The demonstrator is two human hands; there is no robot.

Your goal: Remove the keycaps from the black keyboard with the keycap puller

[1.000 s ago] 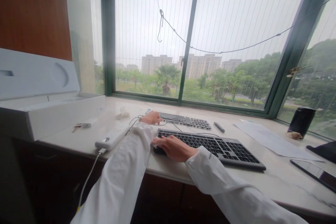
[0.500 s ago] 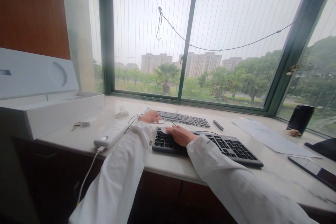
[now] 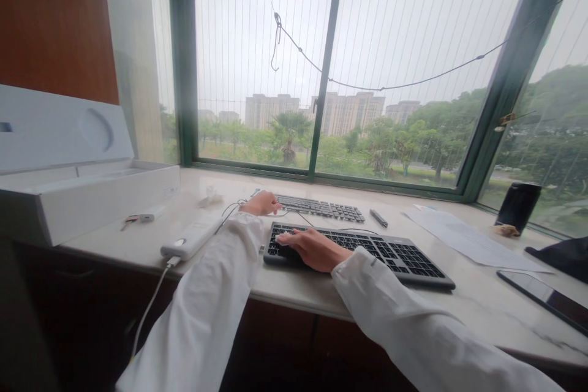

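Observation:
A black keyboard (image 3: 411, 260) lies at a slant near the counter's front edge. Over its left part is my right hand (image 3: 316, 249), palm down, with a small white wad like tissue (image 3: 283, 237) pinched under the fingertips against the keys. My left hand (image 3: 261, 203) is farther back, at the left end of a slimmer grey keyboard (image 3: 321, 208). Its fingers look curled together, and what they may hold is hidden. A thin black cable (image 3: 298, 215) runs between the two keyboards.
On the left are a white power bank (image 3: 193, 242) with a cable, keys (image 3: 131, 220) and an open white box (image 3: 110, 199). To the right lie a dark stick-like object (image 3: 378, 218), paper sheets (image 3: 463, 236), a phone (image 3: 546, 297) and a black can-shaped object (image 3: 519, 208).
My right hand has slid a little toward me and to the left over the keys, with the white wad. My left hand stays in nearly the same place. The view has shifted slightly.

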